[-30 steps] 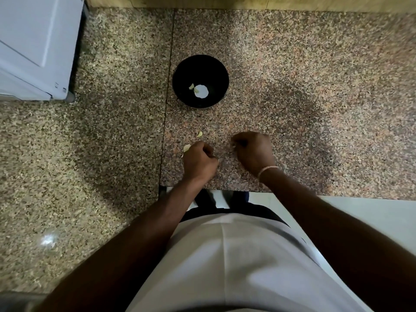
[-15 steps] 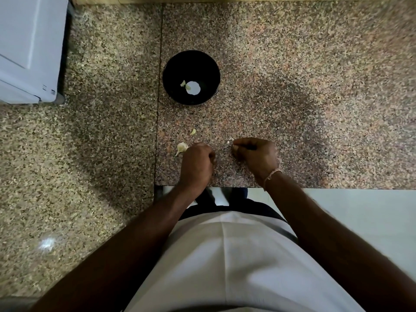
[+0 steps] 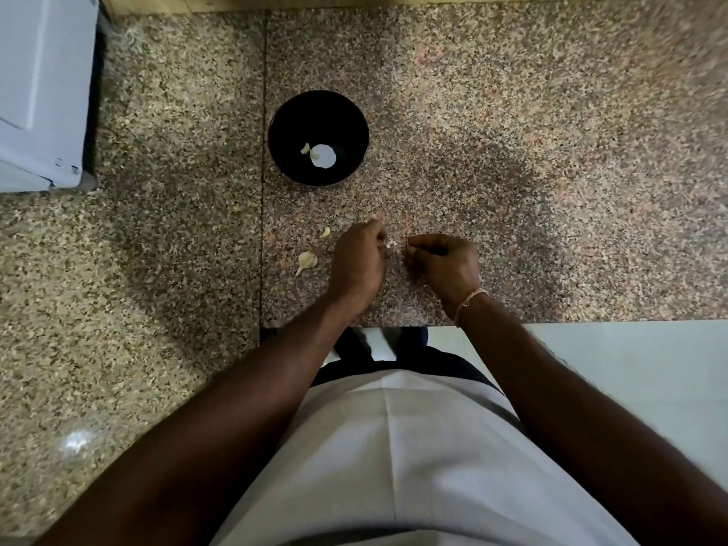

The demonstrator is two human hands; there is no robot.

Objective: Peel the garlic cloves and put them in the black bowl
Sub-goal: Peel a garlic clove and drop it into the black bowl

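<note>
The left hand [image 3: 360, 256] and right hand [image 3: 443, 262] meet near the desk's [image 3: 551, 151] front edge, fingers curled, pinching a small clove [image 3: 391, 246] between them, apparently to strip its skin. An unpeeled clove [image 3: 306, 261] lies just left; the bowl [image 3: 293, 124] sits farther back, within reach for depositing.

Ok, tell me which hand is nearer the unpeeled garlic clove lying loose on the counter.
Left. The left hand sits just right of the unpeeled garlic clove, with a small gap of counter between them. The right hand is further right, beyond the left hand.
</note>
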